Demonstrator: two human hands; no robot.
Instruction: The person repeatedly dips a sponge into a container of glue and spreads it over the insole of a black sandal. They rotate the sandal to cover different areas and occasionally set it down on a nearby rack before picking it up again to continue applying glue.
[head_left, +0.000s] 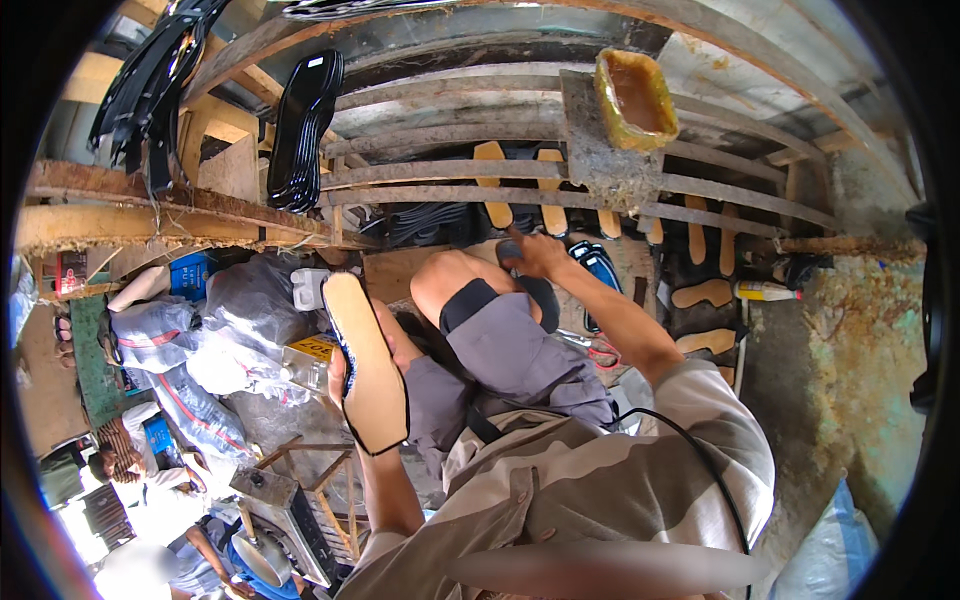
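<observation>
- The tan sole (372,375), long and dark-edged, was held up left of the person's lap; the left hand (337,378) was clamped round it, fingers and thumb at opposite edges
- The left palm was hidden behind it; something bluish at its left edge was hard to make out; the right hand (535,258) reached far, at a dark object (510,256), and whether it gripped this could not be told
- More tan soles (497,214) lay far along a slatted wooden rack (440,173); bulging plastic bags (255,310) lay left; a stained wall (850,340) stood right
</observation>
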